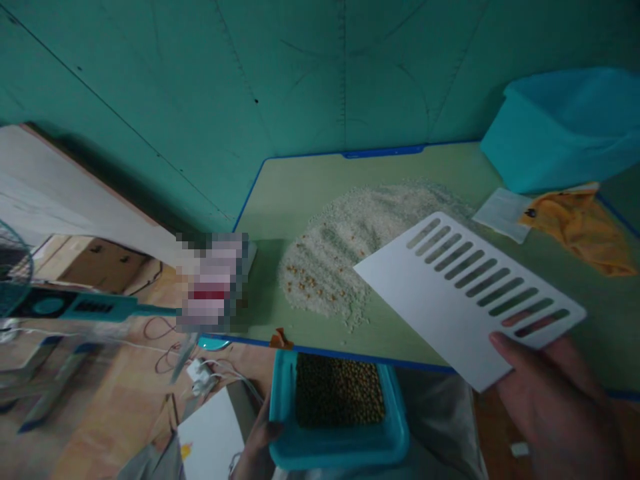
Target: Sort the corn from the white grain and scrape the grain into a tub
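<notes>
My right hand [560, 400] grips the lower right corner of a white slotted scraper [425, 287], thumb on top, held above the table. Behind its edge, a pile of white rice [345, 233] spreads over the pale green tabletop [295, 180], with several yellowish beans [313, 283] scattered at its near left side. Below the table's front edge, my left hand [263, 437] is closed on the left rim of a teal plastic tray [340, 450]. That tray contains dark beans [317, 393] on the left and yellowish beans [370, 393] on the right.
A teal fabric bin [545, 147] stands at the table's back right, beside an orange cloth [580, 227] and a white packet [505, 213]. A pixelated object [213, 283] is at the left edge. Left of the table are a fan [65, 303], cables and a cardboard box [100, 263].
</notes>
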{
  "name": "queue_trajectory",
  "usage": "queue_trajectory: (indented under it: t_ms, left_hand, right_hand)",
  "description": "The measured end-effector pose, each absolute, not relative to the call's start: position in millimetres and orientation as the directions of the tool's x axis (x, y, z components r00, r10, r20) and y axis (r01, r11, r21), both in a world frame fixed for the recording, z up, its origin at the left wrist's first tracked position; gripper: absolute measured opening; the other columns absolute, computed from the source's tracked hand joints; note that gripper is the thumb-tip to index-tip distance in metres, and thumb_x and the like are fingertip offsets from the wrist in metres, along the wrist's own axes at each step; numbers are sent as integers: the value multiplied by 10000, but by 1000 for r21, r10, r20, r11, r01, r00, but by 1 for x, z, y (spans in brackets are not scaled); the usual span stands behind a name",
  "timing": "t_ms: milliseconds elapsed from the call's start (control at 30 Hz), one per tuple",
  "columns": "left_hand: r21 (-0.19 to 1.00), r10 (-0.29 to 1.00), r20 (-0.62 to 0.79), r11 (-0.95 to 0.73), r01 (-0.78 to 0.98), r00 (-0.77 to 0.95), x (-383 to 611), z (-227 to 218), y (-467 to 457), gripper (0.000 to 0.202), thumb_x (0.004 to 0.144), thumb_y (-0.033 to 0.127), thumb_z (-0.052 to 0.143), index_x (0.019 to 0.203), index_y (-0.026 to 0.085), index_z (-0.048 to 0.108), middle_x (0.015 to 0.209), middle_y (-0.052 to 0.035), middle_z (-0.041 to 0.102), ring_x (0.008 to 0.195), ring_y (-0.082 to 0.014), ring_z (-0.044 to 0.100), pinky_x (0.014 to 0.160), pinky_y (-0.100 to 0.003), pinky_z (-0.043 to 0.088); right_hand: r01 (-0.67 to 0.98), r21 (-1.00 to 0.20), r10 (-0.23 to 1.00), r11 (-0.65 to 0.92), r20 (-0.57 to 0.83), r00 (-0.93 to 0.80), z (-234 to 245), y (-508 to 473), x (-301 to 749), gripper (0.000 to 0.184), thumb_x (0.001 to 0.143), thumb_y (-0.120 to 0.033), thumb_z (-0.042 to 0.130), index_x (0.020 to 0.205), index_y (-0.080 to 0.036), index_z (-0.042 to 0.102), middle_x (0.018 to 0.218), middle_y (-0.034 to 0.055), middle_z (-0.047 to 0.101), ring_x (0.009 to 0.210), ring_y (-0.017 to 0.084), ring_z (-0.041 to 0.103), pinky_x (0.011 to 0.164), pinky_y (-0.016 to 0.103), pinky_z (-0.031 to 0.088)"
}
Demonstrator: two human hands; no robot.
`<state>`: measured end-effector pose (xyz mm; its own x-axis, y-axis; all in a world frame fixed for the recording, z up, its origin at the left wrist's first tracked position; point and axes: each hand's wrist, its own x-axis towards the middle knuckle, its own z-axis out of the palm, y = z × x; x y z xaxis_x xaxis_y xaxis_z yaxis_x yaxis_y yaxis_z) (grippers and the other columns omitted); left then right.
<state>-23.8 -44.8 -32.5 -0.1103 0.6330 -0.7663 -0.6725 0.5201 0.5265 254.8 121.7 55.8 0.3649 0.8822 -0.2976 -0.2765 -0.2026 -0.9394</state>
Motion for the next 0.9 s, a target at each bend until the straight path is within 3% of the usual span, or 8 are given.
queue_trajectory:
  t_ms: [167, 267, 400, 567, 733, 900]
  left_hand:
    - [500, 662, -745, 472, -726, -83, -20, -34, -48, 661, 558, 201, 686, 1196, 323, 561, 1028, -32, 725, 952, -324, 643, 791, -402, 521]
    - [496, 653, -753, 487, -719, -77, -26, -35, -47, 578, 577, 195, 681, 1143, 290, 611, 974, -41, 740, 893, -307, 667, 767, -384, 535]
    - [487, 650, -758, 507, -711, -57, -37, -37, -45, 518, 546, 223, 732, 1059, 259, 669, 936, -63, 749, 890, -336, 665, 776, -415, 537]
    - [493, 651, -754, 466, -735, -93, -42, -31, -43, 424, 499, 226, 760, 910, 327, 723, 940, -13, 754, 1003, -347, 620, 853, -420, 506]
    - [512, 595, -784, 459, -726, -177, -59, -21, -56, 636, 542, 257, 742, 1154, 350, 595, 974, -4, 747, 1078, -346, 576, 902, -443, 483]
    - [523, 587, -789, 490, -697, -181, -68, -16, -64, 638, 513, 287, 765, 1131, 339, 614, 1034, -20, 729, 1061, -371, 580, 901, -491, 477]
  right_hand:
    - [-244, -962, 922, -127, -205, 328, 69, 119, 238, 327, 610, -263, 701, 925, -334, 646, 1049, 2, 657, 1036, 235, 583, 943, 415, 441]
    - [-233, -963, 918, -132, -208, 339, 74, 114, 232, 361, 674, -263, 658, 1020, -360, 621, 1124, -17, 627, 1108, 212, 539, 1010, 402, 380]
    - [-315, -940, 918, -131, -234, 319, 68, 108, 234, 394, 649, -236, 677, 1027, -334, 624, 1089, -3, 645, 1098, 231, 546, 1009, 453, 368]
    - [-389, -917, 914, -87, -229, 336, 62, 108, 238, 393, 613, -209, 705, 983, -315, 629, 1040, -8, 658, 1088, 236, 552, 974, 468, 397]
    - [-423, -900, 903, -106, -266, 338, 62, 108, 240, 361, 578, -216, 727, 919, -290, 633, 1010, 4, 664, 1050, 251, 571, 903, 477, 450]
    - [-423, -903, 921, -77, -227, 316, 61, 107, 242, 405, 594, -200, 708, 975, -311, 626, 1072, -4, 646, 1098, 240, 545, 941, 460, 430]
